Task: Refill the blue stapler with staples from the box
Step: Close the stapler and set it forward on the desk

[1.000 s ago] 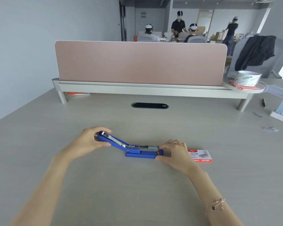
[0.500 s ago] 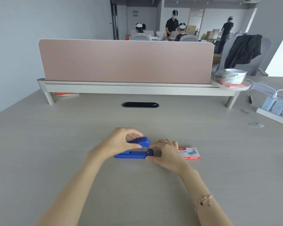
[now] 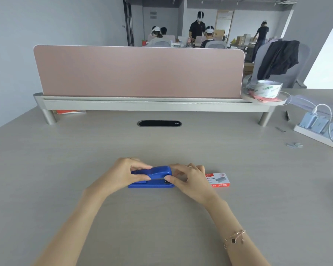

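While the blue stapler (image 3: 152, 178) lies lengthwise left to right on the desk (image 3: 161, 217), the left hand (image 3: 123, 174) pinches its top and the right hand (image 3: 188, 179) grips its right end; the box (image 3: 218, 180) sits just beside the right hand

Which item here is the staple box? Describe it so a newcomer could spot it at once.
Start at the pink divider across the desk, then come toward the camera to the blue stapler held by both hands. The staple box lies flat just behind the right hand. It is the only small red-and-white printed carton there.
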`<action>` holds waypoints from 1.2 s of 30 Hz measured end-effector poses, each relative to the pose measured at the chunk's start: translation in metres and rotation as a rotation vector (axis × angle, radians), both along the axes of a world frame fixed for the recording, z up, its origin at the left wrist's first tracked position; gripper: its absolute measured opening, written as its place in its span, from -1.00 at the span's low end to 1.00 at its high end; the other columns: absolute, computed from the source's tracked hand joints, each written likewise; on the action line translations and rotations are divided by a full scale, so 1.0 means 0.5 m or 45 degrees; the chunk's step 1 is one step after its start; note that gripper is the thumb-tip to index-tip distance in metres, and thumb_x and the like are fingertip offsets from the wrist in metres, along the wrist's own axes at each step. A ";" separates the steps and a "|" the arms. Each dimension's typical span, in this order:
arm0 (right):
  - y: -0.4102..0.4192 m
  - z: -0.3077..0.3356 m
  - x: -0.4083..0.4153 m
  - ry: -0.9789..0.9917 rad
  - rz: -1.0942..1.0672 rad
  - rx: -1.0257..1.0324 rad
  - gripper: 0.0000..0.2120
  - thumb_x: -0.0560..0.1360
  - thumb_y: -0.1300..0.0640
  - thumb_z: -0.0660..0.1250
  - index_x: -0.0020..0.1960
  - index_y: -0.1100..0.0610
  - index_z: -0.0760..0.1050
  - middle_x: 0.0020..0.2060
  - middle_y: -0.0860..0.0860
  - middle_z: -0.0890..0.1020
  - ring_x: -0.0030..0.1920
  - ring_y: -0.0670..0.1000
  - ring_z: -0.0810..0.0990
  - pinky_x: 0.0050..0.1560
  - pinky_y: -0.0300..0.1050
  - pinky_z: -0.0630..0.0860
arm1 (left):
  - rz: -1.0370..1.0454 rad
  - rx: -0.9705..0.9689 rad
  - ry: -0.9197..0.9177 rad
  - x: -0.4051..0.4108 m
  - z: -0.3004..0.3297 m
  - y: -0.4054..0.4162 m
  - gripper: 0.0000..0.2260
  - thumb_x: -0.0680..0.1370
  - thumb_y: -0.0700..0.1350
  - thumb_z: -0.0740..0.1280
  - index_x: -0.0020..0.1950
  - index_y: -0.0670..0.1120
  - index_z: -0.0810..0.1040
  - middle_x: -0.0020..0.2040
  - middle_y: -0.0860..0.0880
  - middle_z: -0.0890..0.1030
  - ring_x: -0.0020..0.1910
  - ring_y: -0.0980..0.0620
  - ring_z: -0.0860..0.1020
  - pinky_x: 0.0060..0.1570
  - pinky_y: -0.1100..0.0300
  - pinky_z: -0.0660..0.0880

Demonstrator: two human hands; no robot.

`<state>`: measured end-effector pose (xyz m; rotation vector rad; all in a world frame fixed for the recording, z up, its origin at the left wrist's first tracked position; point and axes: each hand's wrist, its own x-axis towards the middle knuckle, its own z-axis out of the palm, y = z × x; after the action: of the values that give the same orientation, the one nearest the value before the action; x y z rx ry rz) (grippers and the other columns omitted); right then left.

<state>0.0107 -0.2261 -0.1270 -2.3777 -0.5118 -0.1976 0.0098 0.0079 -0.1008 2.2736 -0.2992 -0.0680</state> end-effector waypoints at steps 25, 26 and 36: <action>0.007 0.000 0.003 0.109 0.084 0.028 -0.78 0.48 -0.08 0.29 0.11 -0.11 0.46 -0.15 -0.06 0.66 -0.10 -0.06 0.57 0.07 -0.06 0.43 | 0.025 0.103 -0.027 -0.005 -0.008 -0.005 -0.68 0.41 -0.06 0.50 0.13 0.14 0.62 0.01 0.19 0.62 -0.11 0.34 0.54 -0.09 0.39 0.39; 0.007 0.003 0.002 0.147 0.097 0.065 -0.79 0.47 -0.07 0.30 0.09 -0.13 0.47 -0.14 -0.05 0.66 -0.09 -0.06 0.58 0.07 -0.04 0.48 | 0.013 0.134 -0.048 -0.008 -0.012 0.000 -0.67 0.41 -0.06 0.50 0.15 0.17 0.60 0.02 0.22 0.60 -0.09 0.33 0.53 -0.08 0.37 0.40; 0.006 -0.004 0.003 0.082 0.068 -0.128 -0.79 0.37 -0.03 0.38 -0.01 -0.06 0.52 -0.16 -0.10 0.54 -0.08 -0.04 0.47 0.10 -0.15 0.25 | 0.024 0.215 0.025 -0.016 -0.029 0.036 -0.56 0.34 -0.12 0.53 0.16 0.19 0.56 0.03 0.17 0.63 -0.04 0.19 0.59 -0.04 0.39 0.47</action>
<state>0.0122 -0.2230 -0.1290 -2.4556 -0.5662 -0.0721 0.0020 0.0259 -0.1153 2.4414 -0.2708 -0.1094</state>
